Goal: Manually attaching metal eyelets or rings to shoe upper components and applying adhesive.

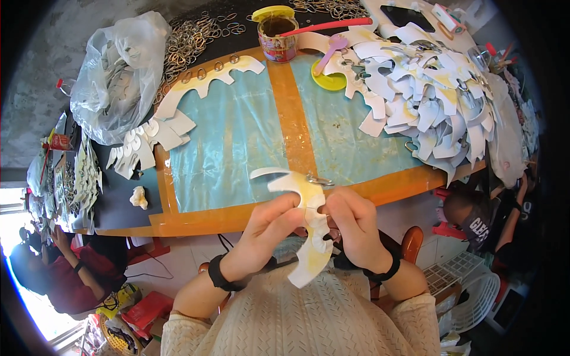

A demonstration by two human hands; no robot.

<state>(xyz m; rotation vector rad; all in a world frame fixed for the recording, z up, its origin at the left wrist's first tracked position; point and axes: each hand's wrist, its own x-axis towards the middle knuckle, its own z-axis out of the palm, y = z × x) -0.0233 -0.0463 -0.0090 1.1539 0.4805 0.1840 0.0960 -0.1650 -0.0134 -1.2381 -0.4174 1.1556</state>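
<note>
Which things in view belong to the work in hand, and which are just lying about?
Likely part of the work: white cutout in the left hand and right hand, metal links, cutout pile, open tub, red stick.

Probably just lying about: phone, crumpled white wad, red-capped bottle.

Around the plastic sheet (237, 136) are a bag (122, 74) at ten o'clock, metal rings (191, 46) at eleven, a jar (278, 48) at twelve, a heap of pieces (436, 98) near three, the held piece (310, 204) at six.
</note>
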